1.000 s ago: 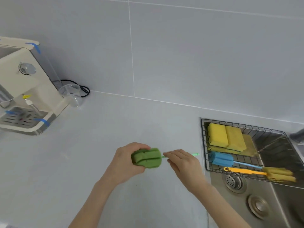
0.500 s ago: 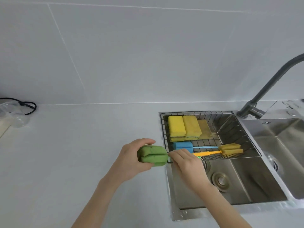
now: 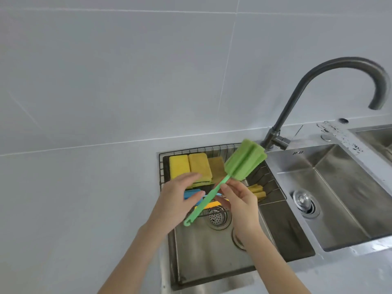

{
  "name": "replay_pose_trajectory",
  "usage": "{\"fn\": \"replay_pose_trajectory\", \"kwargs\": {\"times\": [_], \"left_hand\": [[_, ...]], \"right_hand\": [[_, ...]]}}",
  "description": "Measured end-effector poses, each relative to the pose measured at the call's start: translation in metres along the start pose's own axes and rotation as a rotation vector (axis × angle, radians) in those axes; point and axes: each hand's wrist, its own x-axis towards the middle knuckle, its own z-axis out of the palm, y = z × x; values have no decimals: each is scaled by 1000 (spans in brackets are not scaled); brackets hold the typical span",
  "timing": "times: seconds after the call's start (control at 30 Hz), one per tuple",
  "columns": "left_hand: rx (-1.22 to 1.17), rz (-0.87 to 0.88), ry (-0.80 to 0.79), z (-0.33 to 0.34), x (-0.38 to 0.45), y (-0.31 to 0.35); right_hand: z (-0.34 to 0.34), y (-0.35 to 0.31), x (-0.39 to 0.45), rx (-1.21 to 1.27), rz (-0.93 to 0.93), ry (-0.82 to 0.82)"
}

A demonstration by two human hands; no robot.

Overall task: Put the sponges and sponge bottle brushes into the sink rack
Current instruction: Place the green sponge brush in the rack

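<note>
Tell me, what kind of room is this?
Most likely a home kitchen: a steel sink with a curved tap, grey wall tiles, and a wire rack holding sponges.

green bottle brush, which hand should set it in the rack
Right. The right hand already pinches the green bottle brush by its handle above the sink rack, while the left hand is open beside it.
</note>
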Motion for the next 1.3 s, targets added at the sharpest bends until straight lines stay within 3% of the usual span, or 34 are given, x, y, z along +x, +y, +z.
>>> {"fn": "replay_pose_trajectory", "kwargs": {"times": [0.17, 0.33, 0.4, 0.47, 0.63, 0.67, 0.73, 0.97, 1.13, 1.3], "left_hand": [[198, -11, -145, 47, 22, 11], [297, -57, -183, 77, 32, 6], [344, -84, -199, 84, 37, 2], [395, -109, -201, 88, 43, -4], [546, -147, -213, 97, 63, -18], [558, -147, -221, 100, 65, -20], [580, -150, -239, 107, 67, -25], [488, -253, -285, 118, 66, -52], [431, -296, -344, 122, 64, -66], [508, -338, -374, 114, 58, -83]], "right_hand": [[-26, 3, 21, 286, 193, 17], [-47, 15, 32, 370, 335, 34], [-54, 16, 34, 168, 400, 9], [-66, 11, 38, -196, 346, -36], [-105, -17, 76, -1109, -508, -172], [-110, -17, 89, -1256, -612, -236], [-115, -11, 111, -1488, -621, -391], [-113, 28, 145, -1724, -586, -589], [-104, 39, 154, -1755, -619, -588], [-110, 52, 164, -1734, -513, -578]]}}
